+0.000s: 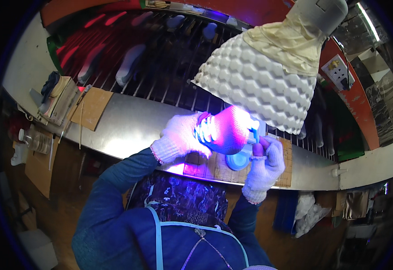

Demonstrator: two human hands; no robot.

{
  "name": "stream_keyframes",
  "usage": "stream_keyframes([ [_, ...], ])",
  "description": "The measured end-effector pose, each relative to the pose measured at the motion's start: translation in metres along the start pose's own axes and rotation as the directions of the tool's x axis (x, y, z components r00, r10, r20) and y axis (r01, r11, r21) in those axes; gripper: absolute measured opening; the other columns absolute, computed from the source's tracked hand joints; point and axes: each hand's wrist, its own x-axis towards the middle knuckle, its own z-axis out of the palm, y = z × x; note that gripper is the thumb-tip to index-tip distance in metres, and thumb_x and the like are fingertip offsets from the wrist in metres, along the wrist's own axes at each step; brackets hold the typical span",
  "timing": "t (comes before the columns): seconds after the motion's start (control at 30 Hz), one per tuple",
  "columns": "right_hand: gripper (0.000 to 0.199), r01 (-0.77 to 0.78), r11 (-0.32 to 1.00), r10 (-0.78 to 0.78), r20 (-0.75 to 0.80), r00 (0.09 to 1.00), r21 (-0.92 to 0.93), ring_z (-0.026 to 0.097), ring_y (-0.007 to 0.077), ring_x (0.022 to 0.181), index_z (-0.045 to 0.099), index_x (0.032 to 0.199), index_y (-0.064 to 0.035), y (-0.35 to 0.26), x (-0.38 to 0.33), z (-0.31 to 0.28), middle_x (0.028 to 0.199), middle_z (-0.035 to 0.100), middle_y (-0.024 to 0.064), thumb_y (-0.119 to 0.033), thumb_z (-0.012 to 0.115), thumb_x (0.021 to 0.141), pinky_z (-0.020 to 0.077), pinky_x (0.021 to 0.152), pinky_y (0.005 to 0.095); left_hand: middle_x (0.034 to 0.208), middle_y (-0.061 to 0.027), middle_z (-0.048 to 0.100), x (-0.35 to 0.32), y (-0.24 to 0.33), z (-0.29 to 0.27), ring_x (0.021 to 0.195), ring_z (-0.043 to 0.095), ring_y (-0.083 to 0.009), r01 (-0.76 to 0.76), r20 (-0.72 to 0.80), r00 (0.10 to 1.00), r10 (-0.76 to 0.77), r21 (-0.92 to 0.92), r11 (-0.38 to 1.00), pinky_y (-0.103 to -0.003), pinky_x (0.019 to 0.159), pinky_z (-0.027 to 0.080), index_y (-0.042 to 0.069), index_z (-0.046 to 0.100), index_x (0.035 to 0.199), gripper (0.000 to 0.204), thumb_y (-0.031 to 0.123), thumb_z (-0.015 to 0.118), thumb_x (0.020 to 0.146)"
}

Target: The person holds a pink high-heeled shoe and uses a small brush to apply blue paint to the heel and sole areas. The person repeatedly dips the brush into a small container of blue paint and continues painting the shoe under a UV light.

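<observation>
In the head view, your left hand (180,138), in a white knit glove, is closed around a shoe (225,130) that glows pink and violet under the lamp; your fingers wrap its near end and the shoe juts out to the right of them, tilted and lifted off the bench. Your right hand (265,164), gloved the same way, sits just right of and below the shoe, its fingers pinched shut on a small brush (255,135) whose pale blue tip touches the shoe's far end. Directly below your right fingertips a round blue pot (238,160) stands on a gridded cutting mat (214,168), which lies on the steel bench (129,123). Above your fingers hangs a white honeycomb-patterned lamp shade (255,83). Beyond it, more shoe pieces (129,63) lie on a barred rack (169,72).
</observation>
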Motion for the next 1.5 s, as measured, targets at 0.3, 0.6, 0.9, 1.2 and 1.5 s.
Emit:
stream_keyframes([
  [0.3, 0.016, 0.061, 0.998, -0.058, 0.069, 0.996, -0.03, 0.062, 0.0214, 0.092, 0.069, 0.09, 0.0062, 0.008, -0.001, -0.004, 0.094, 0.064, 0.01, -0.004, 0.077, 0.08, 0.0486, 0.084, 0.031, 0.108, -0.0054, 0.072, -0.007, -0.019, 0.001, 0.099, 0.066, -0.0136, 0.102, 0.22, 0.974, -0.056, -0.204, 0.974, -0.032, 0.091, 0.055, 0.001, 0.066, 0.118, 0.075, 0.009, 0.099, 0.051],
  [0.6, 0.013, 0.106, 0.984, -0.095, 0.081, 0.992, -0.145, 0.062, 0.0221, 0.089, 0.068, 0.086, 0.0057, -0.006, -0.004, -0.018, 0.091, 0.064, 0.0119, -0.003, 0.076, 0.081, 0.0495, 0.078, 0.0314, 0.105, -0.0041, 0.075, 0.004, -0.009, -0.004, 0.096, 0.071, -0.0249, -0.033, -0.089, 0.991, 0.098, 0.552, 0.833, -0.037, 0.09, 0.052, 0.019, 0.065, 0.124, 0.07, 0.037, 0.088, 0.06],
  [0.9, 0.013, 0.074, 0.934, -0.036, 0.113, 0.993, -0.349, 0.059, 0.0196, 0.084, 0.071, 0.088, 0.0025, -0.009, -0.004, -0.019, 0.089, 0.064, 0.0095, -0.006, 0.077, 0.079, 0.0464, 0.079, 0.0327, 0.124, -0.0017, 0.069, 0.007, -0.041, -0.005, 0.112, 0.065, -0.0183, -0.276, -0.235, 0.781, 0.578, 0.701, 0.657, -0.038, 0.099, 0.036, 0.018, 0.065, 0.123, 0.052, 0.036, 0.078, 0.076],
  [1.2, 0.015, -0.02, 0.989, 0.038, 0.128, 0.991, -0.145, 0.06, 0.0171, 0.083, 0.071, 0.091, 0.0043, -0.004, -0.002, -0.012, 0.092, 0.064, 0.0083, -0.004, 0.077, 0.08, 0.0477, 0.074, 0.0285, 0.109, -0.0035, 0.074, 0.01, -0.019, -0.014, 0.096, 0.071, -0.0233, 0.002, -0.145, 0.984, 0.104, 0.595, 0.803, -0.036, 0.087, 0.053, 0.021, 0.065, 0.125, 0.072, 0.041, 0.088, 0.06],
  [1.5, 0.015, 0.125, 0.988, -0.113, 0.132, 0.985, -0.085, 0.06, 0.0177, 0.083, 0.071, 0.09, 0.0062, 0.003, 0.014, -0.006, 0.091, 0.062, 0.0087, -0.002, 0.078, 0.079, 0.0484, 0.073, 0.029, 0.108, -0.0072, 0.074, 0.001, -0.017, -0.009, 0.098, 0.07, -0.0183, 0.05, 0.141, 0.988, -0.063, 0.089, 0.995, -0.032, 0.09, 0.055, 0.007, 0.065, 0.121, 0.083, 0.024, 0.101, 0.048],
])
